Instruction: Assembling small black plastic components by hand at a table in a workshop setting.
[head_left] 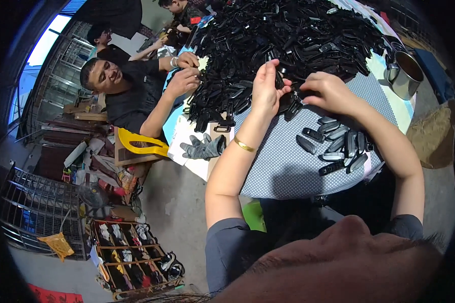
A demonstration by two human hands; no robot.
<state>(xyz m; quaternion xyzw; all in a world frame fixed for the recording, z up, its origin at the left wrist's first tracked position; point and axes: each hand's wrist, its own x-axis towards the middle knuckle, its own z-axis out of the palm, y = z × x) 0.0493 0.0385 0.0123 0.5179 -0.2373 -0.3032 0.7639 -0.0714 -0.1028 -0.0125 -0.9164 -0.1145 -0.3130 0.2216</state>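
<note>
Head view, looking down on a table with a dotted grey cloth. Left hand — raised at the near edge of a large heap of black plastic parts, fingers curled and pinched on a small black part. Right hand — just beside the left, fingers bent down and closed over another black piece at the foot of the heap; exact grip partly hidden by the knuckles. Gold bangle on the left wrist. Row of finished-looking black oblong pieces laid flat on the cloth, below and right of the right hand, apart from the heap. Metal mug at the table's right edge, near the heap. Grey work gloves on the table's left corner, beside white paper sheets. Yellow plastic object on a low surface left of the table. Co-worker in a black shirt at the far left side, both hands at the heap's edge; further people behind. Wooden shoe rack on the floor, lower left.
</note>
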